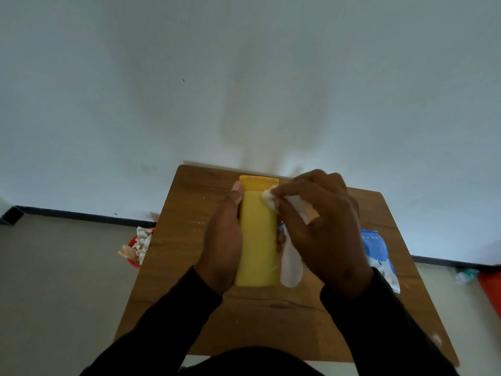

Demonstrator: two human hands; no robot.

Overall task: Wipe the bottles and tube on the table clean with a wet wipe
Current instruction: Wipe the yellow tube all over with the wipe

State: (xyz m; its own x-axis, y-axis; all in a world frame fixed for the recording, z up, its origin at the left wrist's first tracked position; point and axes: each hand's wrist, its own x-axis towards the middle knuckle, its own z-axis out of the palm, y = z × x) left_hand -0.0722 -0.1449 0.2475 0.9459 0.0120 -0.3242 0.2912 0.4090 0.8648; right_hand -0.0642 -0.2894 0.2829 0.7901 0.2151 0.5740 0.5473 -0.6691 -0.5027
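Observation:
A tall yellow bottle [257, 240] with a yellow cap at its far end is held above the small wooden table [189, 294]. My left hand [222, 240] grips its left side, thumb up near the cap. My right hand [322, 229] pinches a white wet wipe [291, 264] and presses a bunched corner of it against the bottle's upper right, just below the cap. The wipe's loose end hangs down along the bottle's right side. A bit of purple shows behind the bottle's right edge; I cannot tell what it is.
A blue and white pack of wipes [379, 253] lies on the table's right side, partly behind my right wrist. A red bin [135, 248] with crumpled used wipes stands on the floor to the left. Something red [490, 291] lies on the floor at the far right.

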